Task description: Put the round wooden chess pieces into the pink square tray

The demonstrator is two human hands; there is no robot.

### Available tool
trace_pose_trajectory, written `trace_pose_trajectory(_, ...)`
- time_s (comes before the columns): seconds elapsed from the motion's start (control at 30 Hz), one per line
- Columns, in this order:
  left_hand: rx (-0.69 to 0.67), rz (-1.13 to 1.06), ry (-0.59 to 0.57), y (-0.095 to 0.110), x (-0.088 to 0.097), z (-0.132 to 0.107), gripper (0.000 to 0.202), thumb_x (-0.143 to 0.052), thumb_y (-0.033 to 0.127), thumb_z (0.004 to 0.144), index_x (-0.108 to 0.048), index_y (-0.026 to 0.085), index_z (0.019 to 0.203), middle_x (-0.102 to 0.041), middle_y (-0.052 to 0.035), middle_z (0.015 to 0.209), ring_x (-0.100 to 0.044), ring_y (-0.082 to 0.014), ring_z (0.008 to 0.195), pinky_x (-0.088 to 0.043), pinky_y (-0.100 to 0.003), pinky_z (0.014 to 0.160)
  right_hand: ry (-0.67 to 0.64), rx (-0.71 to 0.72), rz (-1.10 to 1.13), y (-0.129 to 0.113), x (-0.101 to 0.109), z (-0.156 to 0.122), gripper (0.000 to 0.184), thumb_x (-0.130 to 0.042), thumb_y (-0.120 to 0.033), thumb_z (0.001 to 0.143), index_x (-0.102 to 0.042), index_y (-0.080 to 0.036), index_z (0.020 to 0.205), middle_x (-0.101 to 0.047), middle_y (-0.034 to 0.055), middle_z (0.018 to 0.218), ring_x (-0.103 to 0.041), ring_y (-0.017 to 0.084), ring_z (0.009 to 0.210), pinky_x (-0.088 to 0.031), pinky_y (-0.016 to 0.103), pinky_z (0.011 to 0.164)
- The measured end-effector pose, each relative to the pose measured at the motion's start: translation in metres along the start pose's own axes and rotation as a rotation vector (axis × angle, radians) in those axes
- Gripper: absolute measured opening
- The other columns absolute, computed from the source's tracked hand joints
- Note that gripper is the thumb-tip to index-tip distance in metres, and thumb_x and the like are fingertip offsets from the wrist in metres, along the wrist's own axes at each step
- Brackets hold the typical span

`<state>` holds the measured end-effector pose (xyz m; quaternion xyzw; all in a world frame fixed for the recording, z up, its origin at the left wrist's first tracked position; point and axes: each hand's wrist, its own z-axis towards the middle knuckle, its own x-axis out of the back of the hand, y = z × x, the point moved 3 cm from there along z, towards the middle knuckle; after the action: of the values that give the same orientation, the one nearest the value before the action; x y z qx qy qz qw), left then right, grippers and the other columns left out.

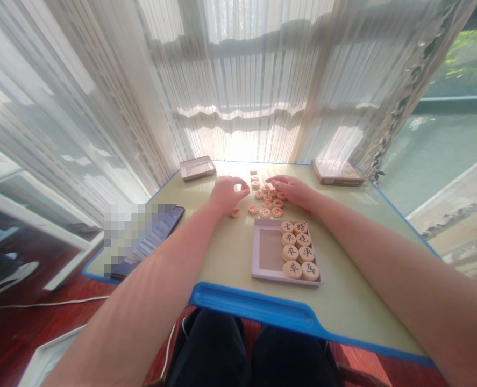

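Round, wooden-looking red-lettered pieces (264, 213) lie on the yellow-green desk (222, 247), likely light, hard, best rim-pinched. My right hand (293, 189) is loosely spread; I can't tell whether the curled left hand (227, 191) grips one.

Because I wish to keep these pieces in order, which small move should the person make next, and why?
Perhaps the left hand could slide the leftmost red-marked disc toward the other red-marked discs. It lies near this hand with a visible gap to its nearest neighbour, while the others form a looser group to its right.
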<state>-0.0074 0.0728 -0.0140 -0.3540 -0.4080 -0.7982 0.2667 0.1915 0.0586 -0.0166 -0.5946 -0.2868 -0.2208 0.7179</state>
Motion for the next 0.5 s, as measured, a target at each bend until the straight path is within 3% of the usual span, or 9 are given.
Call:
trace_pose_trajectory(0.07,-0.013,-0.142,0.038,0.008,0.006,-0.001,0.023,-0.06,0.034,0.074,-0.07,0.019,0.088,-0.07,-0.0035,0.095,-0.061,-0.0191,0.09,-0.044,-0.035,0.091,0.013,-0.015,0.066,0.001,0.002,0.0,0.036,-0.042,-0.033,0.088,-0.065,-0.018,0.11,-0.063,0.0071,0.12,-0.058,0.02,0.105,-0.044,0.033,0.09)
trace_pose_trajectory(0.17,-0.053,-0.301,-0.054,0.024,0.011,-0.007,0.028,-0.064,0.035,0.072,-0.069,0.019,0.094,-0.07,-0.0038,0.096,-0.062,-0.0169,0.088,-0.047,-0.032,0.083,0.003,-0.011,0.044,0.001,0.002,0.0,0.034,-0.044,-0.035,0.087,-0.067,-0.017,0.106,-0.065,0.0075,0.115,-0.058,0.021,0.104,-0.043,0.033,0.091)
trace_pose_trajectory(0.3,-0.104,-0.281,-0.238,0.039,0.011,-0.015,0.03,-0.068,0.04,0.067,-0.071,0.019,0.089,-0.068,-0.0047,0.098,-0.06,-0.0177,0.09,-0.047,-0.029,0.077,-0.026,0.025,-0.054,0.001,0.0,0.002,0.034,-0.048,-0.038,0.085,-0.068,-0.017,0.102,-0.068,0.0079,0.11,-0.059,0.022,0.101,-0.043,0.033,0.091)
trace_pose_trajectory(0.5,-0.113,-0.212,-0.421,0.042,0.01,-0.023,0.03,-0.064,0.039,0.068,-0.071,0.019,0.09,-0.068,-0.003,0.089,-0.059,-0.016,0.08,-0.044,-0.027,0.068,-0.05,0.061,-0.085,0.004,-0.001,0.005,0.031,-0.048,-0.032,0.085,-0.068,-0.019,0.106,-0.065,0.0059,0.117,-0.057,0.02,0.107,-0.041,0.032,0.095)
